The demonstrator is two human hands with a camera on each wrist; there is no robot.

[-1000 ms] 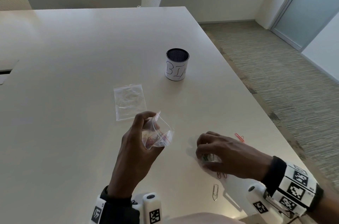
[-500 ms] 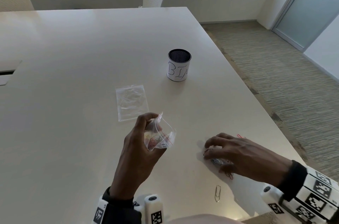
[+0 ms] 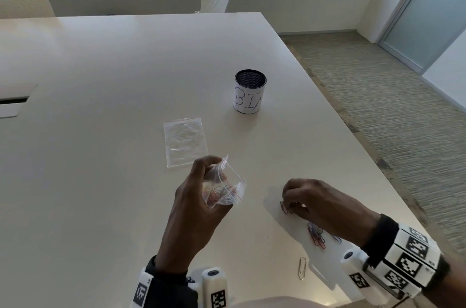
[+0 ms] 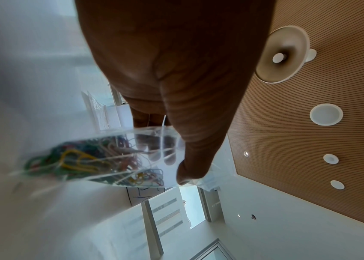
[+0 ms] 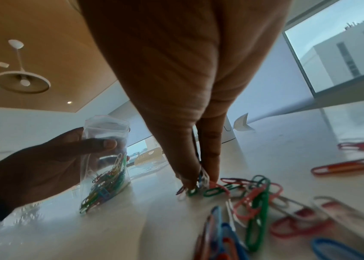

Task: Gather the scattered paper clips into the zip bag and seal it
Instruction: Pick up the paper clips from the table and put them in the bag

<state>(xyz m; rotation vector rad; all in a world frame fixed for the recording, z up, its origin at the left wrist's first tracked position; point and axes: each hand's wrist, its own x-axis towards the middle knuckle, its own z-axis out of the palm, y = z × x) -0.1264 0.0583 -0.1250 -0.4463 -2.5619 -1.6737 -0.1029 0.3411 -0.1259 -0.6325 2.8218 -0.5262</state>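
Note:
My left hand (image 3: 191, 204) holds a clear zip bag (image 3: 224, 190) just above the table, mouth open and facing up and to the right. Several coloured paper clips lie in the bag (image 4: 109, 158), gripped between thumb and fingers. To its right, my right hand (image 3: 290, 204) rests fingertips-down on the table, thumb and forefinger pinching paper clips (image 5: 201, 177). More loose clips (image 3: 316, 236) lie under its wrist, spread across the table (image 5: 254, 198). One silver clip (image 3: 302, 267) lies apart, nearer me.
A second flat, empty zip bag (image 3: 185, 140) lies just beyond my left hand. A mesh cup with a white label (image 3: 249, 94) stands farther back. The table's right edge (image 3: 378, 169) runs close to my right hand.
My right hand's fingers, spread over the clips half a second ago, have curled in and pinch clips. The left hand and its bag have barely moved.

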